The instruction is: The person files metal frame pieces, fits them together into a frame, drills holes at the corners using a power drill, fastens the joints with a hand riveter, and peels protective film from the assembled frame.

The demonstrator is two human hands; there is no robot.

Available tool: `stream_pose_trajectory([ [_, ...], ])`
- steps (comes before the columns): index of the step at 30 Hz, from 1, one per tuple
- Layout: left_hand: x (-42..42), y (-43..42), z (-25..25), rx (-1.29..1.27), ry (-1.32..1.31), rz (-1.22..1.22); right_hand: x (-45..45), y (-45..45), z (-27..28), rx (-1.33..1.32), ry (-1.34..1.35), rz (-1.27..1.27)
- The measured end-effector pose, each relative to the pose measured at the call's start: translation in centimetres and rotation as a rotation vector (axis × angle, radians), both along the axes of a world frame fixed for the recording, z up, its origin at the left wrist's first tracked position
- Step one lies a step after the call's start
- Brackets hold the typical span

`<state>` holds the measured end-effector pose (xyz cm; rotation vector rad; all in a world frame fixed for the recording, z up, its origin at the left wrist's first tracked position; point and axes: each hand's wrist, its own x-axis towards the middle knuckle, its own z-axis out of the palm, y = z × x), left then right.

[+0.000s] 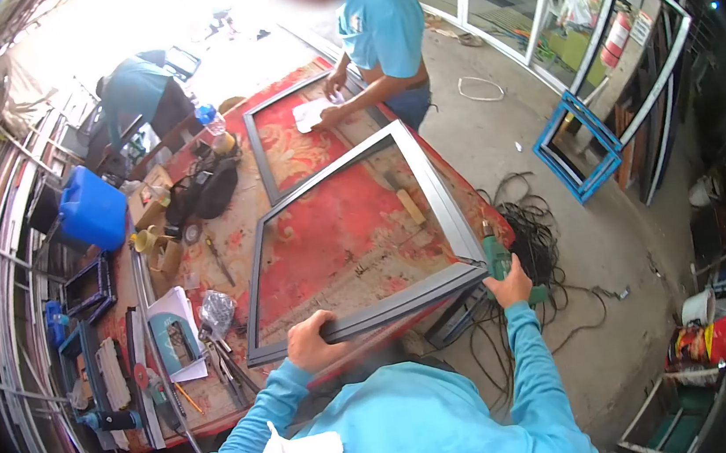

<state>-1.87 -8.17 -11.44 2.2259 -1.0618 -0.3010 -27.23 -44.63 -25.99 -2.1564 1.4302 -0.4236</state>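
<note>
A grey metal window frame (368, 316) lies tilted on the worktable, its near rail toward me. My left hand (313, 342) is closed on that near rail, left of its middle, fingers over the top. My right hand (511, 283) is at the frame's near right corner, wrapped round a green power drill (496, 255) with the chuck pointing away from me. Part of the drill is hidden by the hand. Inside the frame's opening, a small wooden-coloured block (411, 207) rests on the red patterned table cover (329, 239).
A second frame (264, 162) lies beyond, beside a co-worker (387, 29) holding white paper. Another person (137, 95) bends at the back left. Tangled black cables (529, 227) hang at the table's right. Hand tools, a blue jug (91, 211) and metal lengths crowd the left.
</note>
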Motion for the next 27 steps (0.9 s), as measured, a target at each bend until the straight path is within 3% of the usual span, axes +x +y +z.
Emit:
stream_pose_trajectory([
  [6, 2.8, 6.8, 0.5, -0.338, 0.012, 0.181, 11.3, -2.7, -3.6, -0.210, -0.026, 0.047],
  [7, 3.2, 7.0, 1.3, -0.367, -0.014, 0.196, 13.1, -2.8, -2.9, -0.063, 0.059, 0.038],
  [9, 2.3, 8.5, 3.0, -0.433, -0.152, 0.318, 15.8, -2.7, -3.0, -0.036, 0.237, 0.028],
  [13, 1.9, 10.6, 4.1, -0.525, -0.135, 0.493, 17.5, -2.0, -1.1, 0.089, 0.330, -0.056],
  [19, 0.6, 13.5, 3.7, -0.817, 0.013, 0.594, 15.8, -4.4, -2.0, 0.232, 0.122, 0.087],
  [24, -0.1, 14.8, 4.5, -1.045, 0.228, 0.555, 15.7, -6.2, -4.3, 0.069, 0.067, 0.042],
  [27, 0.7, 15.2, 4.6, -1.109, 0.333, 0.433, 17.4, -8.8, -3.5, 0.163, -0.450, 0.368],
])
